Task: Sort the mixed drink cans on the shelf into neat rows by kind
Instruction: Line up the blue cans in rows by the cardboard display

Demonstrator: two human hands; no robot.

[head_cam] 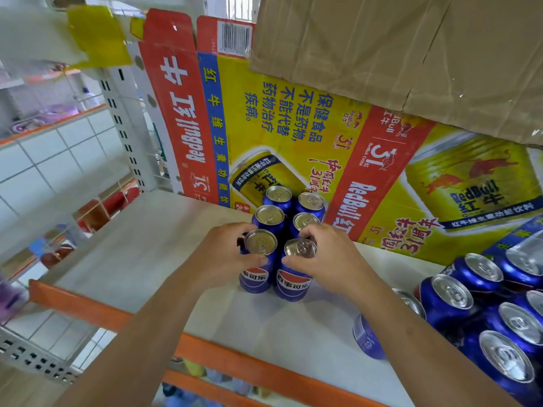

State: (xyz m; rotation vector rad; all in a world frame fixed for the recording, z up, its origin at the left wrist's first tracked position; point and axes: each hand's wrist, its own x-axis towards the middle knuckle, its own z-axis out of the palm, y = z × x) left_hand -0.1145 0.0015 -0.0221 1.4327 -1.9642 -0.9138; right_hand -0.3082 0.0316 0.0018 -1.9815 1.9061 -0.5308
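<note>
Several blue Pepsi cans stand upright in two short rows on the white shelf (141, 259), running back toward a flattened Red Bull carton. My left hand (226, 254) grips the front left can (256, 271) from its left side. My right hand (326, 254) grips the front right can (293, 277) from its right side, thumb on its front. The two front cans stand side by side, touching. A loose cluster of blue cans (482, 312) sits at the right end of the shelf. One can (367, 336) is partly hidden behind my right forearm.
The Red Bull carton (293, 121) leans against the shelf's back. A brown cardboard box (396, 54) overhangs it at the top right. An orange rail (223, 356) marks the shelf's front edge. A white perforated upright (123, 124) stands at the left. Bare shelf lies left of the rows.
</note>
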